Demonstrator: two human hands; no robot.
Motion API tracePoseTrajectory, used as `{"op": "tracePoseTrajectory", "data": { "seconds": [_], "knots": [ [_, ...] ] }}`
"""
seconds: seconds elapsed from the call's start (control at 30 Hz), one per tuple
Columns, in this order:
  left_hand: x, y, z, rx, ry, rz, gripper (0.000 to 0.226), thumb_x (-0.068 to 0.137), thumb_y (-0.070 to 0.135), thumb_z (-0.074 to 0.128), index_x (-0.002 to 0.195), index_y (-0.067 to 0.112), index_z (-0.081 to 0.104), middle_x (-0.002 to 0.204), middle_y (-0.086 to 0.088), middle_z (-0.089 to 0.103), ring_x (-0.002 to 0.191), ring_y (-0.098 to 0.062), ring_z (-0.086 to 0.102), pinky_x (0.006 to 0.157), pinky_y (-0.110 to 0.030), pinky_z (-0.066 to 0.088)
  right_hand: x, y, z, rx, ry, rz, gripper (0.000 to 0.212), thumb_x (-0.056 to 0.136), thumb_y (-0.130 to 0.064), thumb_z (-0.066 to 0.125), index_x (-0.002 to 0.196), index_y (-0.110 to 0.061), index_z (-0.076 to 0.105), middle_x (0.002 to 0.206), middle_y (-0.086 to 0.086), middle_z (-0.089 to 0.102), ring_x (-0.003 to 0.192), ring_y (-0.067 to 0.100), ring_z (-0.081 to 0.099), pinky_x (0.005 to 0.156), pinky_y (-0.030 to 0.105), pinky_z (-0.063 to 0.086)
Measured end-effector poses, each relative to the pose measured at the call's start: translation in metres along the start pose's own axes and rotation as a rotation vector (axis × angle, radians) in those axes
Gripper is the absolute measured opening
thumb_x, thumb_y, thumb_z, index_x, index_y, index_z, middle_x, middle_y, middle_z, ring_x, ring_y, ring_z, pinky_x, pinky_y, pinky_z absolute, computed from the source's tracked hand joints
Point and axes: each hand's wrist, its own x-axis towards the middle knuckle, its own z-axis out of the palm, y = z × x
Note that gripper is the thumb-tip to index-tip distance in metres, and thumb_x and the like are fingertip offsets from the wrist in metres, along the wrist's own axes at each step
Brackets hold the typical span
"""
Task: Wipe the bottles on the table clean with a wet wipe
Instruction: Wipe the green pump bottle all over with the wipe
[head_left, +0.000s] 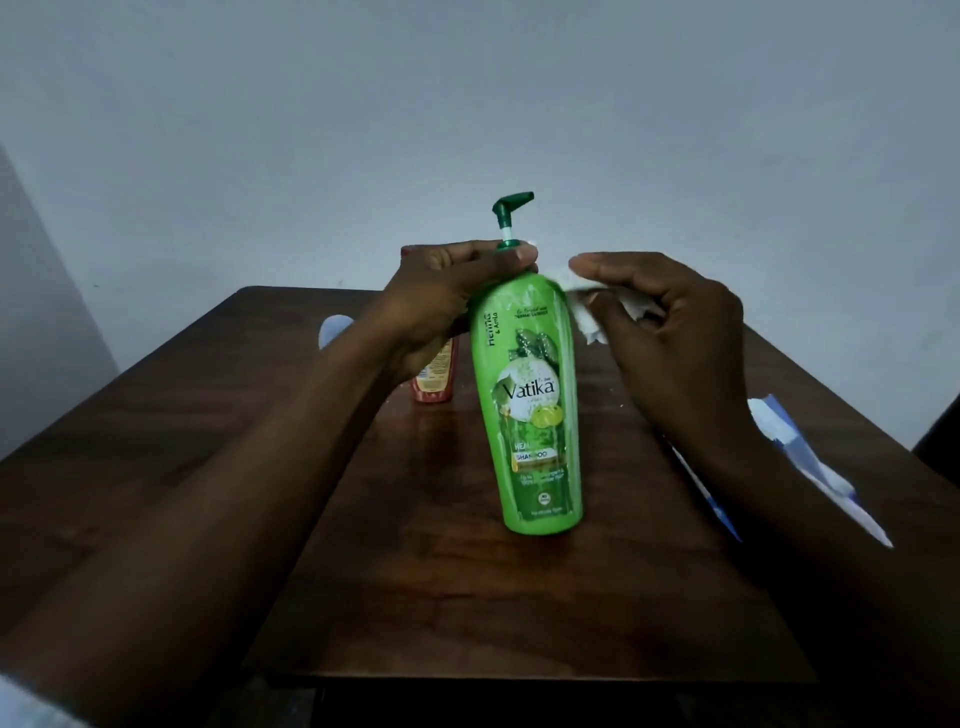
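green pump bottle (535, 405) upright mid-worktop (311, 493) | left hand (447, 296) curled round its neck | right hand (670, 332) pinching wet wipe (592, 312) at its shoulder | likely smooth, slippery, top-heavy plastic; neck grip steadies

green pump bottle (535, 405) stands upright on the dark wooden desk (467, 597). left hand (441, 301) grips its neck. right hand (670, 332) holds a white wet wipe (592, 317) against the bottle's shoulder. red bottle (436, 376) stands behind; wipe packet (810, 462) lies right.
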Motion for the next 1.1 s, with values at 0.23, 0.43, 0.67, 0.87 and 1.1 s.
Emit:
{"op": "tracePoseTrajectory", "data": {
  "seconds": [0.23,0.43,0.67,0.87,1.1],
  "knots": [
    [0.005,-0.020,0.015,-0.411,-0.055,-0.061,0.020,0.095,0.021,0.067,0.109,0.006,0.071,0.107,-0.007,0.073,0.095,-0.023,0.068,0.087,-0.038,0.059,-0.010,0.005,0.018,-0.169,-0.045,-0.290,0.027,0.087,0.004,0.065,0.111,-0.004,0.075,0.111,0.011,0.070,0.106,0.022,0.067,0.092,0.033,0.053],
    [0.006,-0.028,0.021,-0.621,-0.133,-0.065,0.024,0.098,0.018,0.059,0.120,0.011,0.066,0.114,-0.005,0.073,0.092,-0.017,0.071,0.075,-0.033,0.059,-0.015,0.008,0.010,-0.282,-0.037,-0.345,0.021,0.093,-0.010,0.067,0.112,-0.006,0.075,0.116,0.003,0.073,0.105,0.027,0.064,0.094,0.036,0.050],
    [0.010,-0.038,0.021,-0.694,-0.204,-0.045,0.024,0.099,0.021,0.058,0.121,0.017,0.068,0.114,-0.003,0.072,0.096,-0.019,0.069,0.081,-0.036,0.057,-0.009,0.012,0.002,-0.185,-0.062,-0.253,0.017,0.085,-0.003,0.077,0.100,-0.009,0.079,0.108,0.001,0.076,0.101,0.018,0.069,0.091,0.033,0.054],
    [0.015,-0.044,0.023,-0.735,-0.191,-0.050,0.023,0.098,0.022,0.060,0.119,0.018,0.069,0.113,-0.002,0.072,0.102,-0.021,0.067,0.093,-0.038,0.055,-0.048,0.016,-0.003,-0.146,-0.134,-0.232,0.018,0.083,-0.003,0.073,0.100,-0.006,0.078,0.110,0.004,0.075,0.103,0.013,0.071,0.096,0.034,0.054],
    [0.020,-0.050,0.021,-0.759,-0.199,-0.062,0.026,0.096,0.023,0.063,0.121,0.019,0.068,0.114,-0.002,0.071,0.101,-0.022,0.066,0.098,-0.042,0.051,-0.108,0.021,-0.015,-0.150,-0.196,-0.193,0.015,0.085,-0.007,0.072,0.098,-0.009,0.079,0.110,0.000,0.074,0.100,0.010,0.072,0.090,0.029,0.057]
  ]
}}
